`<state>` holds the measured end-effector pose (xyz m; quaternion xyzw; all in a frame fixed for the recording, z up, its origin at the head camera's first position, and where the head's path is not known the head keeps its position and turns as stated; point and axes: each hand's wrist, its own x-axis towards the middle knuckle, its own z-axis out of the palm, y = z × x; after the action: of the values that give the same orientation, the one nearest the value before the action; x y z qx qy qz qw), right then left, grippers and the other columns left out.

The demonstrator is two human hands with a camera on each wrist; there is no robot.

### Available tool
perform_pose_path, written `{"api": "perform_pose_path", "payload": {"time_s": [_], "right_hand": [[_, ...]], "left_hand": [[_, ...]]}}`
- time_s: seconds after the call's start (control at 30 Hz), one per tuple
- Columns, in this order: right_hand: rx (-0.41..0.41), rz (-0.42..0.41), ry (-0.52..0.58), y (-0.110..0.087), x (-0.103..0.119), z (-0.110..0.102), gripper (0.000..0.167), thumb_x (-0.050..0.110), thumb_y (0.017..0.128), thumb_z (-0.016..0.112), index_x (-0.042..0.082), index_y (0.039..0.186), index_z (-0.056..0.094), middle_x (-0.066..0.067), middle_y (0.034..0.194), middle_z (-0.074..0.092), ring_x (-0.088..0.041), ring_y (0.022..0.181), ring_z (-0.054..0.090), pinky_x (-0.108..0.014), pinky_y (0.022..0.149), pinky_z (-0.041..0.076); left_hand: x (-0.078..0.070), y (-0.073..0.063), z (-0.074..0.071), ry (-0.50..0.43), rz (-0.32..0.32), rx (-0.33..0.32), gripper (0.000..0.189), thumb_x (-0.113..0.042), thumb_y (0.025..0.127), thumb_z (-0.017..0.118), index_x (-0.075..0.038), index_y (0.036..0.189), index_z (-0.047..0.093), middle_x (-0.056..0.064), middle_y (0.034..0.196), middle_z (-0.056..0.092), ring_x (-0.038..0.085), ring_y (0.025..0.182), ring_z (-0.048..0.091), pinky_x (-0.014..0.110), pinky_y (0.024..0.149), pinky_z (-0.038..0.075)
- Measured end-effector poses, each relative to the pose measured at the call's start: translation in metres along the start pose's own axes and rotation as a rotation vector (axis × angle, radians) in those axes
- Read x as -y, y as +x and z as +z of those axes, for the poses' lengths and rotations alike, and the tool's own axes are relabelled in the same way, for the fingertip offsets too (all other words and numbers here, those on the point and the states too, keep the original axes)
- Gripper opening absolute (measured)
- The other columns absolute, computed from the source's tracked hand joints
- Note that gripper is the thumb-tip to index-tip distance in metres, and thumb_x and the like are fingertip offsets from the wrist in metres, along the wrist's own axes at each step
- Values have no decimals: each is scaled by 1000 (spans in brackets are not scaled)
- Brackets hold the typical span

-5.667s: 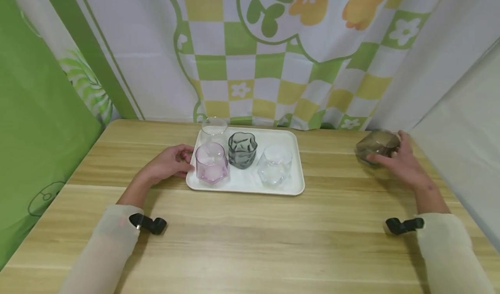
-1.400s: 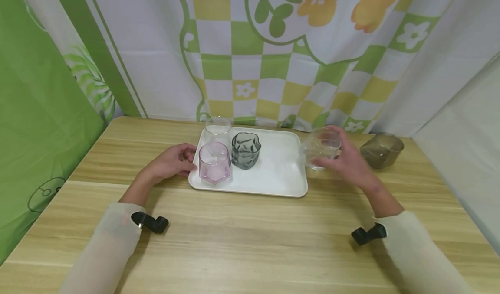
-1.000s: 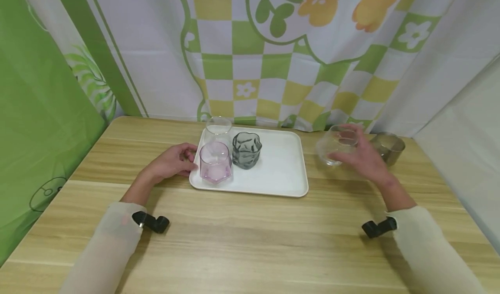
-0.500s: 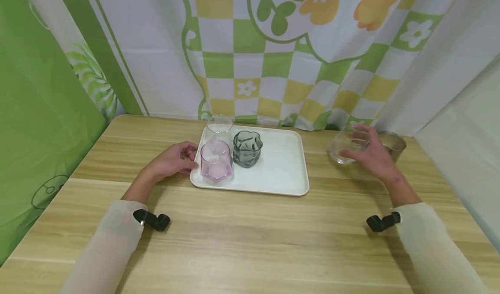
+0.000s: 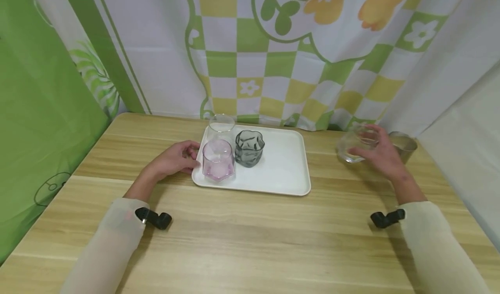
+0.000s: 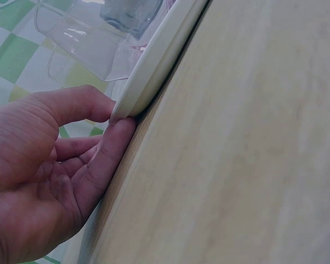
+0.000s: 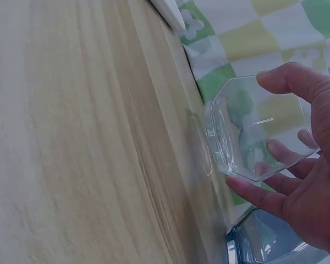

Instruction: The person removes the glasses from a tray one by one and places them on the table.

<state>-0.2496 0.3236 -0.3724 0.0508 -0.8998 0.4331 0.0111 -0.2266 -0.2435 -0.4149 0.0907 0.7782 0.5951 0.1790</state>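
My left hand [image 5: 175,158] pinches the left rim of a white tray [image 5: 283,166]; in the left wrist view the thumb and a finger meet at its edge. On the tray stand a pink-tinted glass [image 5: 218,166], a wavy smoky-grey glass [image 5: 249,150] and a clear glass [image 5: 221,128] behind the pink one. My right hand [image 5: 384,155] grips another clear glass [image 5: 351,144] around its side, right of the tray. In the right wrist view this glass [image 7: 264,124] is close over the table. A brown-tinted glass [image 5: 406,146] stands just beyond, partly hidden by the right hand.
The wooden table [image 5: 250,237] runs back to a checked, flowered curtain [image 5: 281,64]. A green cloth [image 5: 43,112] hangs at the left and a white one [image 5: 468,112] at the right. Black wrist cameras sit at both cuffs.
The brown glass, earlier in the right hand, now stands at the right. My right hand has lifted the clear glass from the tray and carried it right beside it. The left hand stays at the rim.
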Motion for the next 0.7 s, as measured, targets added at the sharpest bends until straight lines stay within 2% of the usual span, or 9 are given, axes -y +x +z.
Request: {"api": "perform_pose_path", "payload": {"time_s": [0.07,0.17,0.43,0.53,0.7], "right_hand": [[5,9,-4,1,-1,-1,97,24,91,81,4,160,15,-29,154,39,-49,139,37,-61,106,38],[13,17,-5,1,-1,-3,99,27,92,81,3,160,13,-29,155,38,-50,139,37,-64,107,37],[22,5,-14,1,-6,-2,99,24,92,81,2,160,13,-31,154,38,-51,137,39,-61,104,41],[25,0,-10,3,-8,-1,99,22,92,81,2,160,12,-30,154,38,-51,137,40,-54,102,45],[39,-7,-1,5,-10,-1,99,20,92,80,2,161,11,-31,155,36,-52,138,37,-59,105,42]], "left_hand": [[0,0,0,-1,-2,-1,64,9,87,65,14,145,38,15,101,45,20,87,54,33,76,61],[-1,0,0,-1,-4,-1,64,9,87,65,14,145,38,14,101,45,19,87,54,33,76,61],[-1,0,0,-10,-6,5,63,9,87,65,15,144,38,14,100,45,19,87,54,33,75,61],[-1,0,0,-7,-4,5,63,9,87,65,15,144,38,13,100,45,19,86,54,32,74,61],[-2,-1,0,3,-2,2,63,8,87,65,15,144,38,13,100,45,19,86,54,32,73,61]]}}
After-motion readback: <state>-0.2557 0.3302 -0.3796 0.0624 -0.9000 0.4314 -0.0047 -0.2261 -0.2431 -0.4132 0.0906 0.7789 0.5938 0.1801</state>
